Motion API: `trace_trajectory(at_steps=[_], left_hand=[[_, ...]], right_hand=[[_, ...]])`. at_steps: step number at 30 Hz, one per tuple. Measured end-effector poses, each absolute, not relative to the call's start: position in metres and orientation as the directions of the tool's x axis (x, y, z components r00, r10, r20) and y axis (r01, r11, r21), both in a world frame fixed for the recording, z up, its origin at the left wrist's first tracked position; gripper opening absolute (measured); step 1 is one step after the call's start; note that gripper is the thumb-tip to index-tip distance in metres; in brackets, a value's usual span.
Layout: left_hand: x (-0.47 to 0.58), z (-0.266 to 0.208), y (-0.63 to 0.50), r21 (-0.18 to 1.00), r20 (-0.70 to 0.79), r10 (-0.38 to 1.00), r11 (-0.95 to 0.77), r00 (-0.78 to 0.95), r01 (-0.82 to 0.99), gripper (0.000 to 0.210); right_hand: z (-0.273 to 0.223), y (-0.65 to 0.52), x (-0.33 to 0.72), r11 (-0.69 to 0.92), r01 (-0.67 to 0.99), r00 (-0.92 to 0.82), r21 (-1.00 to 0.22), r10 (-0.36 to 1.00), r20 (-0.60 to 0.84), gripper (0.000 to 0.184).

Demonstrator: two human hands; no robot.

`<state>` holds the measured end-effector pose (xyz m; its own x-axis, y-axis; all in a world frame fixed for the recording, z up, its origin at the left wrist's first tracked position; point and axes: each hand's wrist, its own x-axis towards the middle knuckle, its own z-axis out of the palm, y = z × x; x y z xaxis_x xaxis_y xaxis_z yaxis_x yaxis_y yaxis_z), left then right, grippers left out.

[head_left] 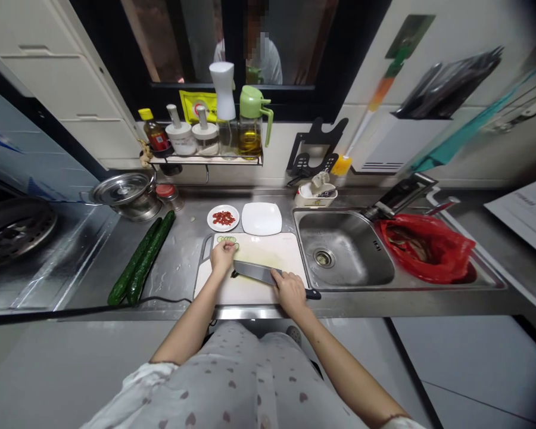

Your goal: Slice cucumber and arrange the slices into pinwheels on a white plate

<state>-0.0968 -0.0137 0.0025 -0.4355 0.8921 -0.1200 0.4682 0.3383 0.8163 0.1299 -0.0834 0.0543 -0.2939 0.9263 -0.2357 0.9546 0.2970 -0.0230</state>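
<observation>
My right hand grips a kitchen knife with a dark handle, its broad blade lying low over the white cutting board and pointing left. At the board's upper left, my left hand has its fingers pinched together on thin cucumber slices; the fingers partly hide them. A small dark green piece lies by the blade's tip. Behind the board stand a white plate with nothing on it and a small dish of chopped red pieces, perhaps chili.
Two whole cucumbers lie on the steel counter at left, near a lidded pot and a red-lidded jar. To the right are the sink and a red plastic bag. A condiment rack hangs under the window.
</observation>
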Motion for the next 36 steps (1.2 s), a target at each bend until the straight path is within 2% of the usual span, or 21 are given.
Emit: trace_trajectory(at_steps=[8, 18, 31, 36], left_hand=[[-0.102, 0.001, 0.021, 0.652, -0.19, 0.841, 0.494, -0.506, 0.576, 0.014], [-0.096, -0.002, 0.031, 0.498, -0.105, 0.876, 0.457, -0.471, 0.737, 0.022], [-0.095, -0.006, 0.035, 0.46, -0.067, 0.889, 0.431, -0.453, 0.777, 0.022], [-0.096, -0.001, 0.027, 0.535, -0.069, 0.849, 0.475, -0.524, 0.699, 0.024]], right_hand=[[0.051, -0.083, 0.136, 0.266, 0.963, -0.267, -0.039, 0.928, -0.26, 0.045], [0.048, -0.084, 0.142, 0.238, 0.969, -0.246, -0.064, 0.934, -0.258, 0.045], [0.051, -0.082, 0.14, 0.203, 0.975, -0.22, -0.089, 0.934, -0.283, 0.044], [0.052, -0.08, 0.14, 0.182, 0.978, -0.204, -0.101, 0.932, -0.299, 0.044]])
